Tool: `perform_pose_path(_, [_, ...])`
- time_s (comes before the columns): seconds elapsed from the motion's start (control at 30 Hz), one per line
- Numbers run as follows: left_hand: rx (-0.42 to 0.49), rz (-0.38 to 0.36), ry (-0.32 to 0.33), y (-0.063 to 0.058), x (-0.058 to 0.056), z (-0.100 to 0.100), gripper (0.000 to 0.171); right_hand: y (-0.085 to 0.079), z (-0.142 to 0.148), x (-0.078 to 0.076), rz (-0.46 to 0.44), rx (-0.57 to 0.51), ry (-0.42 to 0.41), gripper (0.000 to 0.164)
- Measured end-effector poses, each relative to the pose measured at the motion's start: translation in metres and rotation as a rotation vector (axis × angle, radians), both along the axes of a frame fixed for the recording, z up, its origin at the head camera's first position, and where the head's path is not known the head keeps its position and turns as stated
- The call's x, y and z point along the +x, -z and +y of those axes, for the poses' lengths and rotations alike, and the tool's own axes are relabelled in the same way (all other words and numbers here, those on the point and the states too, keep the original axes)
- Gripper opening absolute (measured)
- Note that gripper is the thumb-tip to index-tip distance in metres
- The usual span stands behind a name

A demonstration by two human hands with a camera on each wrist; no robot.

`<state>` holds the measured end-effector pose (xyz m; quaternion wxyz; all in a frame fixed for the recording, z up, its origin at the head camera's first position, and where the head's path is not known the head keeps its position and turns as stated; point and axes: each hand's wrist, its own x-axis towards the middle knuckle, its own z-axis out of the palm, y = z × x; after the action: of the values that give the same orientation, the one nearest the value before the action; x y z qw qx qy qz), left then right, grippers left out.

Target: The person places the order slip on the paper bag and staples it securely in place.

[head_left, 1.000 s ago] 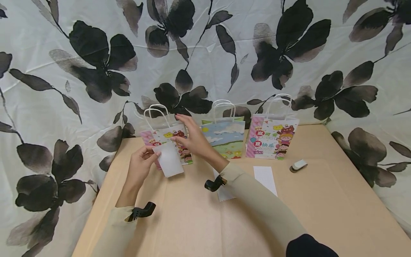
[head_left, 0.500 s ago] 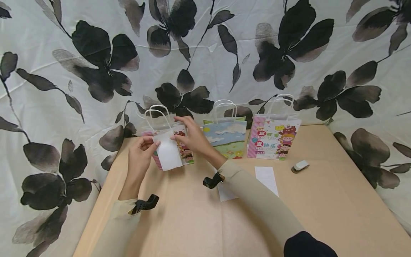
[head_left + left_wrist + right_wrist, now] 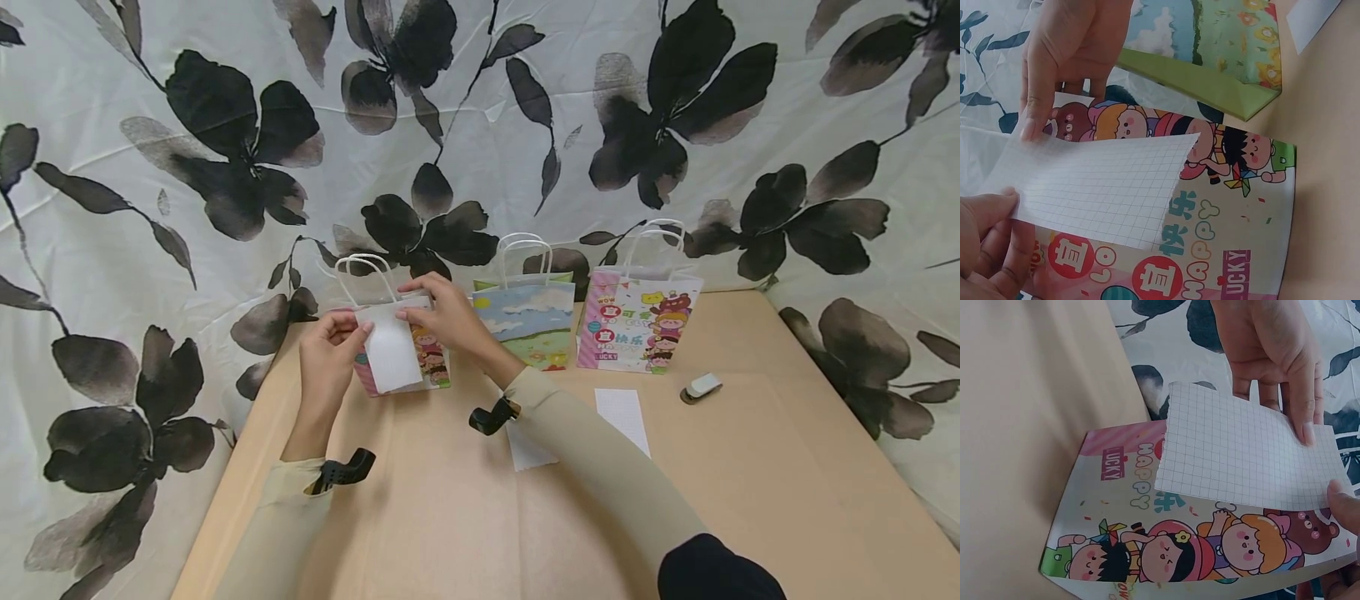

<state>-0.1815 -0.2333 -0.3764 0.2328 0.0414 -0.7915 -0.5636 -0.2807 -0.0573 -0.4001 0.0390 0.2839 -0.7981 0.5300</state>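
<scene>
A sheet of grid paper [image 3: 395, 353] with one ragged edge overlaps the front of the left gift bag [image 3: 433, 363], which has cartoon children and white handles. My left hand [image 3: 328, 350] pinches the sheet's left edge, its thumb [image 3: 997, 201] on the gridded face. On the other side, my right hand [image 3: 448, 315] pinches the sheet's upper corner near the bag's top edge. Its thumb [image 3: 1342, 503] lies on the paper while the other fingers reach behind the bag. In both wrist views the sheet's ragged end stands a little off the bag's printed front.
A landscape-printed bag [image 3: 525, 329] and another cartoon bag [image 3: 637, 325] stand to the right. Two more paper sheets, one [image 3: 622, 419] right of the forearm and one [image 3: 528, 450] partly under it, lie on the table [image 3: 465, 517]. A small white-and-dark device [image 3: 701, 388] lies farther right. Floral cloth hangs behind.
The paper has risen from below the bag's front and turned more upright, flatter over the printed face. My left hand has moved up with it; the right hand has shifted only slightly.
</scene>
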Motion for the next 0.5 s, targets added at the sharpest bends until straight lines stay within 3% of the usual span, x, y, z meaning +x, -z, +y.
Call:
perform_pose_path(0.23, [0.004,-0.012,-0.033,0.001,-0.002,0.000,0.025,-0.001,-0.003,0.003,-0.024,-0.008,-0.015,0.028])
perform_pose_path(0.5, [0.002,-0.024,-0.078,0.022,-0.017,-0.015,0.026,-0.001,-0.004,0.005,-0.058,-0.046,-0.047,0.022])
